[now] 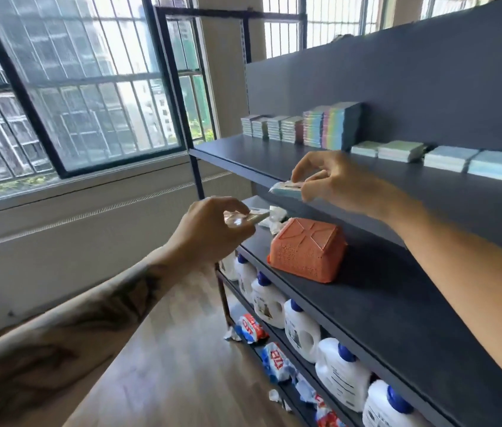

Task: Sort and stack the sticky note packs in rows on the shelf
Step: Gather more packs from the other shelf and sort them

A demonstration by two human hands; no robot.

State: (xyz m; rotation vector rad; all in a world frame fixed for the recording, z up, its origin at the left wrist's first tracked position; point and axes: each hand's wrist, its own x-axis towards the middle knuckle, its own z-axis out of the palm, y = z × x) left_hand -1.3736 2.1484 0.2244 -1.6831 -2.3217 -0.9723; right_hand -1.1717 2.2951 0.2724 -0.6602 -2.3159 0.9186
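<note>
Right hand point(333, 180) hovers over the front edge of the top shelf point(366, 192), fingers point(300, 169) curled and pinching a light blue pack point(286, 190) by its near end. The pack is flat, wrapped in clear film, with its long axis running roughly along the shelf's front edge. It sits at that edge, not yet among the rows.

Left hand point(209, 229) is lower and further left, off the shelf, level with the middle shelf point(376, 291). Its fingers pinch a second pack point(245, 217), pale and glossy; colour hard to read through the glare.

Key relation: the sorted rows lie along the back of the top shelf, up and to the right of the right hand. Nearest match in colour is the row of low blue stacks point(474, 163) toward the shelf's right end, with pale green stacks point(388, 150) just left of them. Tall rainbow stacks point(329, 126) and a run of shorter white-edged stacks point(269, 127) fill the back left. The right hand is plainly the nearer of the two to the blue row; judgement: its pack goes there first, carried rightward and back, kept flat.

Step in hand, by judgement: placing, well along, since most packs look already stacked.

Also present: an upturned orange basket point(308, 249) on the middle shelf, and white detergent bottles point(302, 331) below.
</note>
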